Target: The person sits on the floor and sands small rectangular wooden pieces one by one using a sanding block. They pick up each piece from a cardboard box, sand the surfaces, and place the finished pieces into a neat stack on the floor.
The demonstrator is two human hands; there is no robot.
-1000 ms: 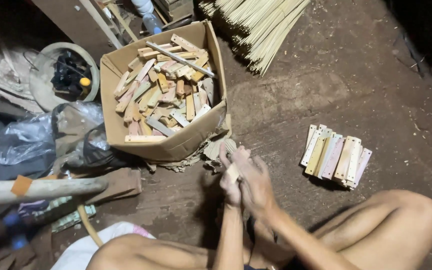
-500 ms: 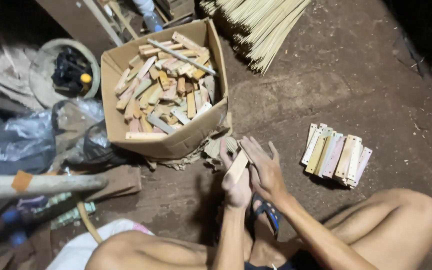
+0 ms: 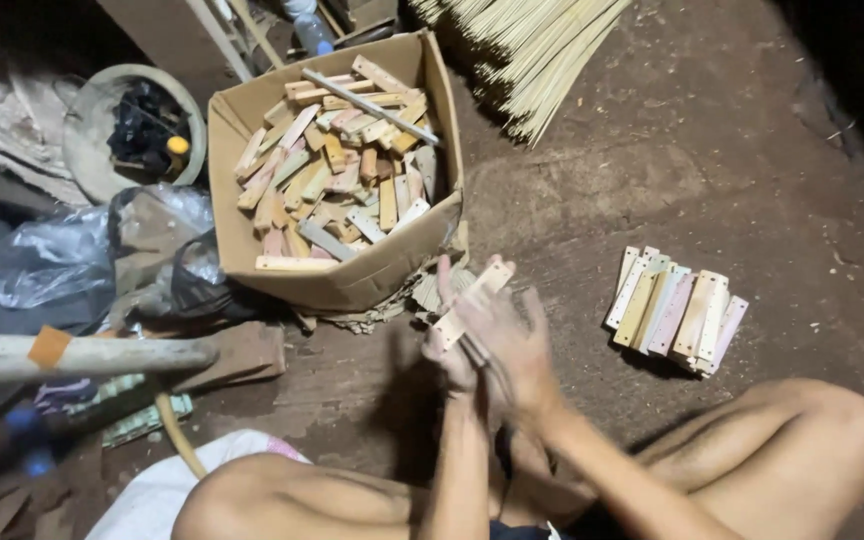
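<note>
My left hand (image 3: 449, 352) and my right hand (image 3: 508, 340) are pressed together around a small flat wooden slat (image 3: 472, 302), which sticks out at an angle above the fingers. The hands hover over the dirt floor, between my bare knees. Just beyond them stands an open cardboard box (image 3: 352, 284) heaped with several short wooden slats (image 3: 337, 170) in tan and pinkish tones. To the right of my hands, a neat row of similar slats (image 3: 674, 308) lies side by side on the ground.
A bundle of thin bamboo sticks (image 3: 532, 50) fans out at the top. A round basin (image 3: 87, 150) with dark items sits at the left, near plastic bags (image 3: 62, 255). A pale pole (image 3: 82, 352) crosses the left edge. A white sack (image 3: 162, 490) lies by my left knee.
My hands have shifted slightly right and up, and the slat between them now pokes out further above the fingers. The view has moved a little.
</note>
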